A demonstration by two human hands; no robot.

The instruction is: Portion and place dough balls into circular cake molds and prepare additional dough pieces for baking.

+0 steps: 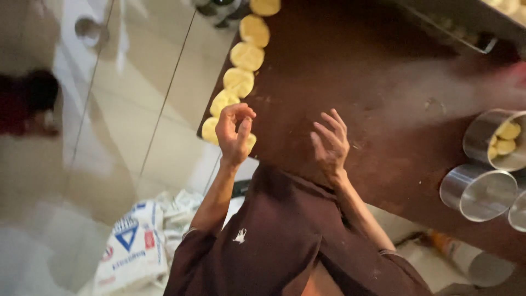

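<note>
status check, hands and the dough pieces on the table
Left hand raised, fingertips pinched, over the nearest yellow dough disc. Right hand open, empty, above the brown table. Nothing between hands and dough row.
</note>
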